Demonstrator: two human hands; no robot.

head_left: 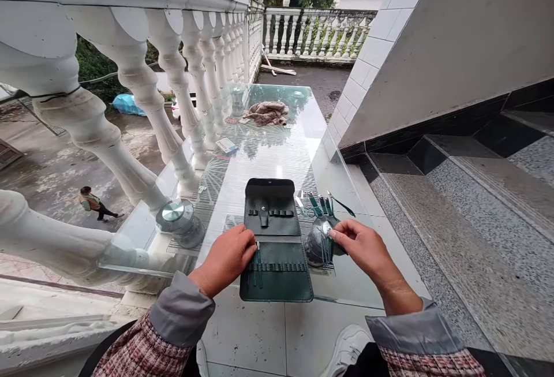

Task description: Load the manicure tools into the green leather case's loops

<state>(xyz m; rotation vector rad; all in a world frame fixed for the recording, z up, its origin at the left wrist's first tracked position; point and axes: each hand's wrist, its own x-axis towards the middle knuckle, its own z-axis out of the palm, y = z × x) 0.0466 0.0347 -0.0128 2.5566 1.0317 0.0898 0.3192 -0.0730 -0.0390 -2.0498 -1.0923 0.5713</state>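
Note:
An open dark green manicure case (pixel 281 284) lies on the glass table. Slim green-handled tools (pixel 258 270) sit in elastic loops on the left of its lower half; the upper half has loops and a small strap. My left hand (pixel 229 256) is closed at the case's left edge, thumb beside those tools. To the right of the case, my right hand (pixel 363 247) pinches at a group of slim green tools (pixel 326 250) over a round metal table support; its fingertips partly hide what they grip. Green nail clippers (pixel 322 204) and a pointed green-handled tool (pixel 344 204) lie just beyond.
The glass table (pixel 277 155) bears a crumpled brown cloth (pixel 266 114) and a small box (pixel 225 145). A white balustrade (pixel 142 105) runs along the left; stone steps (pixel 467 204) rise on the right. Below the balustrade, a person (pixel 97 204) walks.

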